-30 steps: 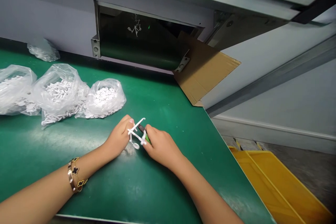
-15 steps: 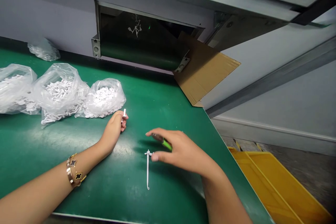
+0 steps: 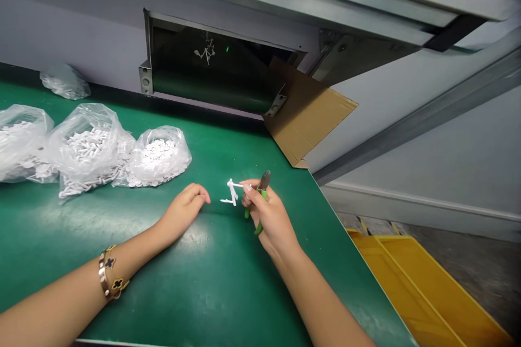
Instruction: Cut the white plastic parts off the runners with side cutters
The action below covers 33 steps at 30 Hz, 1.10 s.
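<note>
Cutters [image 3: 264,194] have swung upright in our right hand [image 3: 272,218] since the earlier frame, and the white sprue [image 3: 232,192] is up off the mat [image 3: 211,287] with them, isn't it?

Yes. Our right hand is closed round the green handles, tips up, and one thin arm of the sprue reaches its fingers [image 3: 246,195]. We can't tell whether they pinch it or only touch it.

And our left hand [image 3: 185,210]?

Apart from the right, a little short of the sprue and low over the mat, its fingers loosely curled. We see nothing in it now, so the small white piece it held is out of view.

How far along do we look?

Not far, as we judge it. The sprue still keeps several branches, and no cut pieces lie near our hands. Beyond the left hand sit a bag of white discs [image 3: 158,158], a bag of white stems [image 3: 89,147] and a third bag [image 3: 20,143], all well filled.

What's further out?

A bracelet [image 3: 106,274] on our left wrist, cardboard [image 3: 305,114] by the dark belt [image 3: 211,84], and a yellow bin [image 3: 415,282] on the floor to the right.
</note>
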Each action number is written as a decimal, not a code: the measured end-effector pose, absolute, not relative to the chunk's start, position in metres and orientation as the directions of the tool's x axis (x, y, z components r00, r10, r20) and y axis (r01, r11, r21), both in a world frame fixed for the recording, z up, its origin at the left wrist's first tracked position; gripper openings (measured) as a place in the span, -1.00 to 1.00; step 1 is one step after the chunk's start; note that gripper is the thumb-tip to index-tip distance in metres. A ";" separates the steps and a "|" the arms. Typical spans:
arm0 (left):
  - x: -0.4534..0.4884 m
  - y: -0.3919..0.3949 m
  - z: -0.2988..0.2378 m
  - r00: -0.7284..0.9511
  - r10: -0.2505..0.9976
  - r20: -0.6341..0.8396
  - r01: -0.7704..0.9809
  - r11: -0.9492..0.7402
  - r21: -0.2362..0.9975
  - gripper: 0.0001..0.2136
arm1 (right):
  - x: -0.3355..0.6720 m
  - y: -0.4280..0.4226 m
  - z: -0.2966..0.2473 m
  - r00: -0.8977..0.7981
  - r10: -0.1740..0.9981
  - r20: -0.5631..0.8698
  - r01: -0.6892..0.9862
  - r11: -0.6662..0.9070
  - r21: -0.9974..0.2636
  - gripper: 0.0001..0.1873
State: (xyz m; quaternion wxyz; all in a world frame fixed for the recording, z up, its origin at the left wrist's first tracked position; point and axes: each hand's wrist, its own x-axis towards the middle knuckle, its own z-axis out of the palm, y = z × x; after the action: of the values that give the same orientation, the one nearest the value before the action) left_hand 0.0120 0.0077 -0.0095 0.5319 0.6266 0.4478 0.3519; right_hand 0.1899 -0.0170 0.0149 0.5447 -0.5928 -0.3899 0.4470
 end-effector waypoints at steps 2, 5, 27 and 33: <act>0.013 0.005 -0.009 0.454 0.890 0.034 0.286 -0.181 0.941 -0.86 | 0.186 -0.017 0.011 0.297 0.943 -0.147 -0.166 -0.100 -0.981 -0.73; 0.014 0.001 -0.008 0.535 0.844 0.047 0.342 -0.266 0.901 -0.84 | 0.176 -0.019 0.007 0.252 0.951 -0.181 -0.249 -0.117 -0.961 -0.73; 0.025 -0.008 -0.010 0.428 0.899 0.096 0.058 -0.133 0.989 -0.76 | 0.149 -0.038 0.006 0.145 0.974 -0.174 -0.189 -0.145 -0.971 -0.64; 0.019 -0.002 -0.005 0.249 0.968 -0.032 -0.177 0.078 0.981 -0.75 | 0.154 -0.036 0.002 -0.004 1.000 -0.017 0.177 -0.016 -0.984 -0.79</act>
State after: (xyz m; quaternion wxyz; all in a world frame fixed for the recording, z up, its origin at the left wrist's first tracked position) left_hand 0.0195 -0.0021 -0.0051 0.6160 0.4948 0.3995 0.4648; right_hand 0.1540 -0.0361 0.0020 0.4478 -0.5454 -0.5397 0.4591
